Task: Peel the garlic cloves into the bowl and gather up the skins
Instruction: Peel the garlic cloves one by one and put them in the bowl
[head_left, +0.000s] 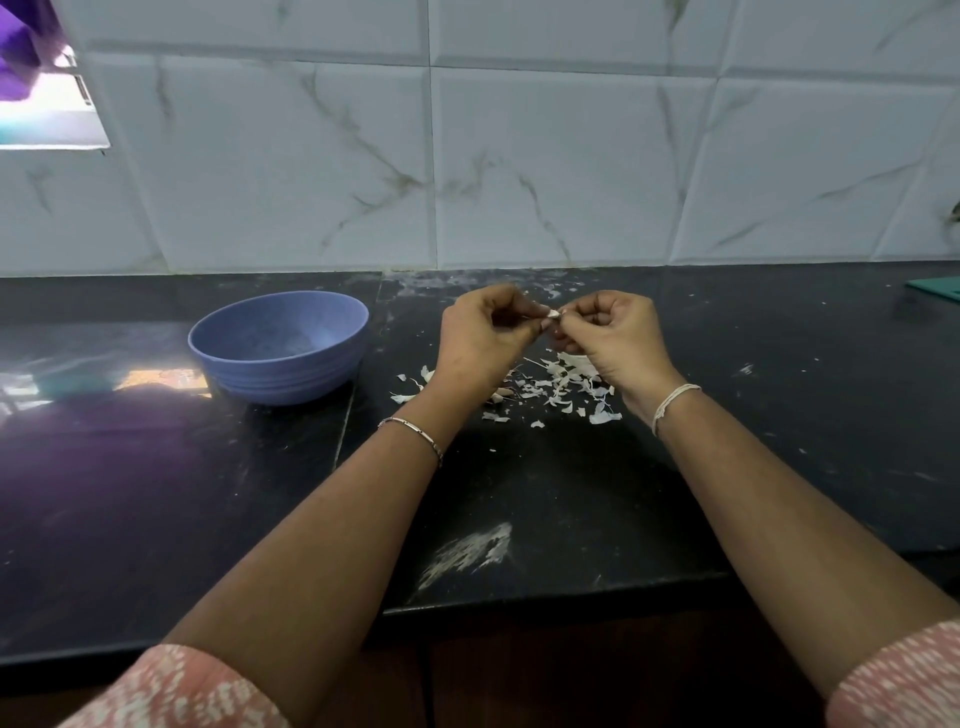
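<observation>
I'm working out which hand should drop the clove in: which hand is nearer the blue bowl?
Left. The left hand is just to the right of the blue bowl. The right hand is farther right, beyond the garlic clove that both hands pinch.

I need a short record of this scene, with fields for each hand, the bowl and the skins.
left hand: pinches the garlic clove
right hand: pinches the same garlic clove
bowl: blue, upright, on the counter, left of the hands
skins: scattered on the counter under the hands
</observation>
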